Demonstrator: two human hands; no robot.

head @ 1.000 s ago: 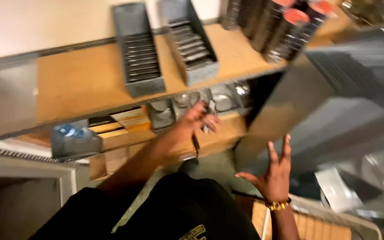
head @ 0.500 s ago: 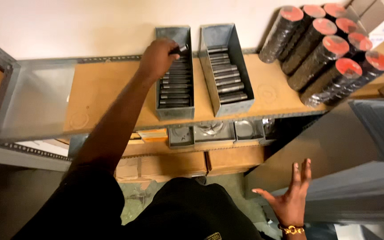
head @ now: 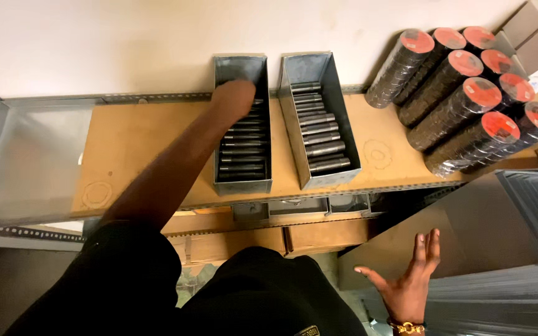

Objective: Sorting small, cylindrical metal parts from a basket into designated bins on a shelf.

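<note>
On top shelf (head: 138,143), left hand (head: 235,93) reached deep into far end of left bin (head: 242,127), directly over row of dark threaded studs (head: 242,152) lying crosswise inside. Fingers turned down and away, hidden behind back of hand: spread not readable, grip on any stud not confirmable; contact with studs or bin wall likely, judged by position. Row in left bin appears full from near end to hand; right bin (head: 319,118), just beside, likewise stocked. Work judged at its reaching stage: nothing lifted clear of either bin, no stud lying loose on shelf. Right hand (head: 409,283) low and well apart from bins, near grey sheets (head: 518,249), fingers spread wide, empty, touching nothing. Red-capped rolls (head: 468,93) stacked at right, untouched.
</note>
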